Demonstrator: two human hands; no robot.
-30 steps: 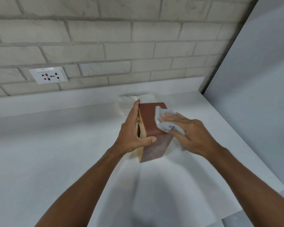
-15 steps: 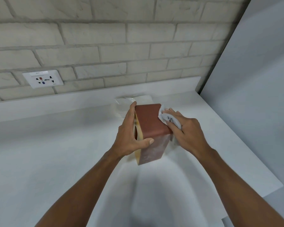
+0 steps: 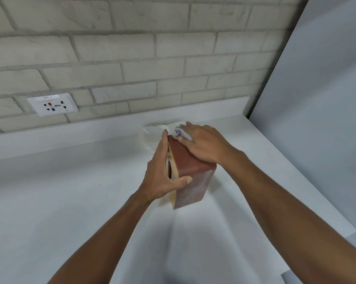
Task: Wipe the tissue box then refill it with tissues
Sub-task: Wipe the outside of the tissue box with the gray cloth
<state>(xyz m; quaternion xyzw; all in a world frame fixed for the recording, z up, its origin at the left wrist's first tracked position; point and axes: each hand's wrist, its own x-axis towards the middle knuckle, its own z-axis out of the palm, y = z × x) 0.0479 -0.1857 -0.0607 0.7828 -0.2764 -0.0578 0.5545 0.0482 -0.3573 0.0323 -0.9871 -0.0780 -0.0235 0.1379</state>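
Note:
A reddish-brown tissue box (image 3: 190, 175) with a pale yellow face stands on its side on the white counter (image 3: 70, 191). My left hand (image 3: 162, 173) grips it over the yellow face, thumb across the near edge. On the box's upper face lies my right hand (image 3: 201, 144), pressing a crumpled grey-white cloth (image 3: 182, 134) against the far top corner. Behind the box, a clear plastic pack of tissues (image 3: 150, 134) rests by the backsplash, partly hidden by my hands.
A white brick wall runs along the back, with a white socket plate (image 3: 52, 104) at left. A grey-white panel (image 3: 320, 99) closes the right side. The counter's right edge (image 3: 337, 218) runs diagonally near my right forearm.
My right hand has slid the cloth from the box's right side up over the top to its far corner. The left hand keeps its grip.

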